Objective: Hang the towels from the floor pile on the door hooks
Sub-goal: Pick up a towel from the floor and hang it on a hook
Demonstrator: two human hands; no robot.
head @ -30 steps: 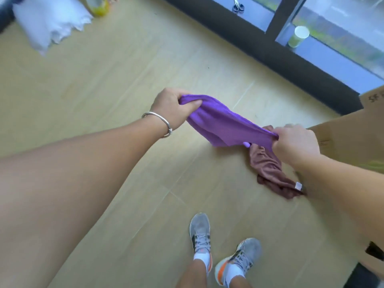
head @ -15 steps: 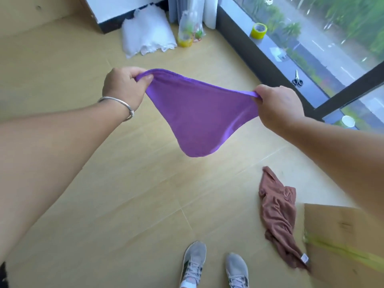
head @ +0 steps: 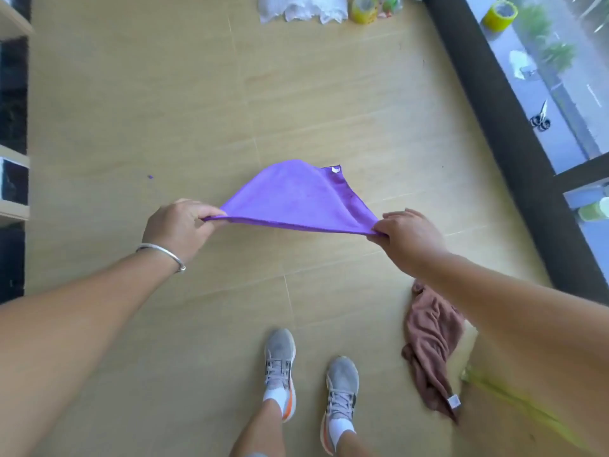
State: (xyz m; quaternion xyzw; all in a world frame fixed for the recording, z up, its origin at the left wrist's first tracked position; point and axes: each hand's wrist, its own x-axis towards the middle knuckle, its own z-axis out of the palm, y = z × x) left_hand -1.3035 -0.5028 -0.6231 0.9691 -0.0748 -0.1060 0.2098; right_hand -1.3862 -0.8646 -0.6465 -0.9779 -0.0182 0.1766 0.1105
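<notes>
Purple towel [head: 296, 199] now billowed up; label [head: 335, 169] blank.

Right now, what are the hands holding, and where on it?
The purple towel, stretched between them: left hand pinches one corner, right hand the other.

Wooden floor [head: 164, 110], brown towel [head: 431, 344], white cloth [head: 296, 8]

Bare floor [head: 164, 110] lies ahead; brown towel [head: 431, 344] crumpled beside right foot.
</notes>
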